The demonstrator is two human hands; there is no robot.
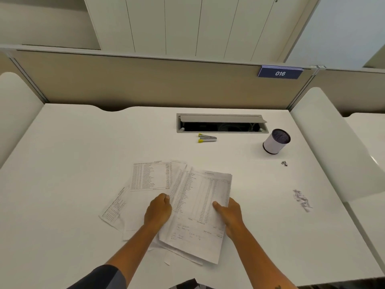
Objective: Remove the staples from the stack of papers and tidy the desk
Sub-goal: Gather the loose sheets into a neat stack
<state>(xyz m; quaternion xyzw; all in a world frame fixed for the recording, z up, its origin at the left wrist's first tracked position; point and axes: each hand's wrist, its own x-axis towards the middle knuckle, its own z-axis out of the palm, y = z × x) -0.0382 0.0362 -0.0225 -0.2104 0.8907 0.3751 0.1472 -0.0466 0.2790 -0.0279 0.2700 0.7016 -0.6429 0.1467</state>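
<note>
A loose spread of printed papers (152,176) lies on the white desk (62,163) in front of me. My left hand (158,209) grips the left edge of the top bundle of sheets (200,205). The bundle's right edge is pinched by my right hand (229,213), thumb on top. A staple remover (207,138) with yellow tips lies farther back, apart from both hands. A small heap of pulled staples (284,163) and a scatter of torn paper scraps (302,200) sit to the right.
A white cylindrical pen holder (275,141) with a dark mesh inside stands at the back right. An open cable hatch (221,123) is set into the desk behind the staple remover. A beige partition with a "016" sign (280,73) closes the back.
</note>
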